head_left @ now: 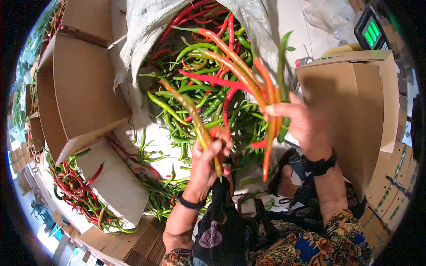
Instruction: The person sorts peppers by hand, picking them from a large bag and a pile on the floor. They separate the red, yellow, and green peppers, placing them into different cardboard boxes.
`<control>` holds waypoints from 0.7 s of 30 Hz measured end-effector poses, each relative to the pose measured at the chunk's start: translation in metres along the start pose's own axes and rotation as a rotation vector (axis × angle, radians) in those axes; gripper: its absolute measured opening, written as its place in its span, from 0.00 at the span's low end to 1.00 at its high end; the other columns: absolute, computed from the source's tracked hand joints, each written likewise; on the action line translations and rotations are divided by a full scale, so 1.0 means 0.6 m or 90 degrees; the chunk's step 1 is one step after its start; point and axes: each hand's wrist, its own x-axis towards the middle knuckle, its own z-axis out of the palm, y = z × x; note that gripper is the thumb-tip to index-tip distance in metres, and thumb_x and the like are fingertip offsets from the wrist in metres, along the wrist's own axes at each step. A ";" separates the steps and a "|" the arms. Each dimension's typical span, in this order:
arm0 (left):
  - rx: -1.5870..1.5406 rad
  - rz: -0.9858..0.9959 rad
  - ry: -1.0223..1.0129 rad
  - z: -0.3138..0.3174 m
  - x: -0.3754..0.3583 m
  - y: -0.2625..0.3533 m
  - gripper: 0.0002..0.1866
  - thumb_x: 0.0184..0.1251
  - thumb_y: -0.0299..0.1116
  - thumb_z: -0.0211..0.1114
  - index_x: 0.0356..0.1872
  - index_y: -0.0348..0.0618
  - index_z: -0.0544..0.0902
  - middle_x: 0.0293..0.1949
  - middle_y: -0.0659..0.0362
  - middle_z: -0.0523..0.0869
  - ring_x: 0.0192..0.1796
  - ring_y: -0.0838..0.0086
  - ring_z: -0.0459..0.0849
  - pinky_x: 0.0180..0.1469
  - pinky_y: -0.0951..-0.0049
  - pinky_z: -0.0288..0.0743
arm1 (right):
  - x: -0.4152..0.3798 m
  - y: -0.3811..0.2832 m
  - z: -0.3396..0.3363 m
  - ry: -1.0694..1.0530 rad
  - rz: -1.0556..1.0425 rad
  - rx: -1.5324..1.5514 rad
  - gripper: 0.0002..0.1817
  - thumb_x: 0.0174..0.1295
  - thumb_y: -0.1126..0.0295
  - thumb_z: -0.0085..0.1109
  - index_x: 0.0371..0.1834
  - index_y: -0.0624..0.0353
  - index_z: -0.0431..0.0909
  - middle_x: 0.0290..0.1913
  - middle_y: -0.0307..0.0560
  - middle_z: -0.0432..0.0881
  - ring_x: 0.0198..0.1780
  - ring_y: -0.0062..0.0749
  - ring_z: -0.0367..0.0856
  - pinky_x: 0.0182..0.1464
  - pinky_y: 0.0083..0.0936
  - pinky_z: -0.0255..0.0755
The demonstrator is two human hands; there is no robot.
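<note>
My left hand (206,157) is closed around a long mottled green-and-orange chili pepper (191,108), which points up and to the left. Several long peppers, mostly red and orange with a dark green one, fan out from my right hand (297,119); a red-orange chili pepper (230,55) in that bunch reaches far to the upper left. Below both hands, a heap of green and red chili peppers (195,91) spills from the mouth of a white woven sack (255,22). My fingers partly hide the held stems and tips.
An open cardboard box (341,102) stands at the right, with a digital scale display (372,33) behind it. At the left is another open cardboard box (86,75). More red and green peppers (82,190) lie beside a white foam-like slab (111,186).
</note>
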 end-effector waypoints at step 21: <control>-0.076 -0.053 0.045 -0.022 0.064 -0.112 0.09 0.70 0.29 0.60 0.47 0.40 0.77 0.35 0.59 0.82 0.35 0.75 0.83 0.40 0.75 0.82 | 0.001 0.215 -0.019 -0.052 0.156 0.337 0.23 0.54 0.73 0.57 0.57 0.63 0.73 0.46 0.44 0.82 0.43 0.32 0.82 0.52 0.28 0.75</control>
